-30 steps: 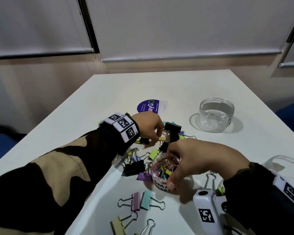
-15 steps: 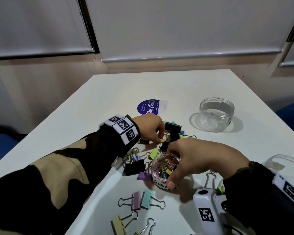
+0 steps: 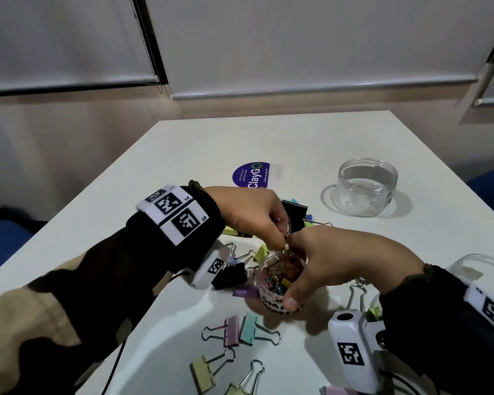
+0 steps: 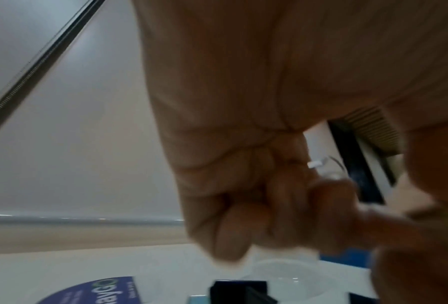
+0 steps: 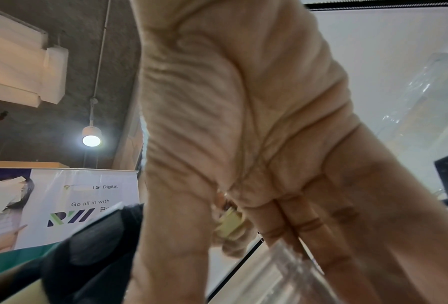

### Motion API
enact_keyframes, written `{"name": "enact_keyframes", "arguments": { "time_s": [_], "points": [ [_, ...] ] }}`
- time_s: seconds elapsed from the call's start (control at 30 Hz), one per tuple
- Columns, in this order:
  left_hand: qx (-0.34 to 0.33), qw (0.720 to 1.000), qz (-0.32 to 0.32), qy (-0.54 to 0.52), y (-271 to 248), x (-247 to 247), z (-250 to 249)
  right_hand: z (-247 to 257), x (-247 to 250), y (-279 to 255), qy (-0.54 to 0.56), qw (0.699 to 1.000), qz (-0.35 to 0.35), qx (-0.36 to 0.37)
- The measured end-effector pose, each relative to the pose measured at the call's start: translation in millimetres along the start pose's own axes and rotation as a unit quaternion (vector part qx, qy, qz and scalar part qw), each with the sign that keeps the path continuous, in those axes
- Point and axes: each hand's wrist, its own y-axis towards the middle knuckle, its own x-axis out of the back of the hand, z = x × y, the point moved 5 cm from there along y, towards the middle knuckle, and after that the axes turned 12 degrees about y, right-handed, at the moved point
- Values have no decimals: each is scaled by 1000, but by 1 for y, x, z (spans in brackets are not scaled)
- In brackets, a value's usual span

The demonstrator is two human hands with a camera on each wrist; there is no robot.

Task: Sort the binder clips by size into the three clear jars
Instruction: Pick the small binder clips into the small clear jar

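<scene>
Yellow, and among the smallest of the lot, a tiny binder clip (image 3: 286, 246) sat pinched between the fingertips of the left hand (image 3: 251, 215) right at the rim of the small jar (image 3: 280, 283), at about twelve o'clock on its mouth. That jar, already part-filled with little coloured clips, stood near the middle of the white table (image 3: 183, 155), and the right hand (image 3: 334, 263) gripped it, thumb down the near wall and fingers curled over the far rim. From the right wrist view the pale yellow clip showed close above the clear rim, seemingly not yet let go. An empty wide jar (image 3: 367, 186) stood at two o'clock from the hands, well apart, and the rim of a third jar (image 3: 485, 266) showed at the right edge. Loose clips (image 3: 240, 332) lay at six o'clock from the small jar, with a large black clip (image 3: 297, 212) just beyond the hands. By my reading, the step in hand was dropping a small clip in; the next move called for parting the fingertips over the mouth while the right hand kept the jar steady, then reaching for another clip.
</scene>
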Motion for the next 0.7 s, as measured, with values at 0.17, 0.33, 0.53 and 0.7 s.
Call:
{"name": "enact_keyframes", "arguments": {
  "time_s": [0.17,0.33,0.53,0.7],
  "points": [
    [21,999,48,0,-5,-15,-4,1,-1,0,19,1000,9,11],
    [26,992,79,-96,-14,-9,3,1,-2,1,2,1000,5,8],
    [37,995,-80,-37,0,19,25,1,-1,1,-14,1000,-1,-2],
    [91,973,-181,110,34,26,49,0,-2,0,-16,1000,-9,-7]
  ]
}}
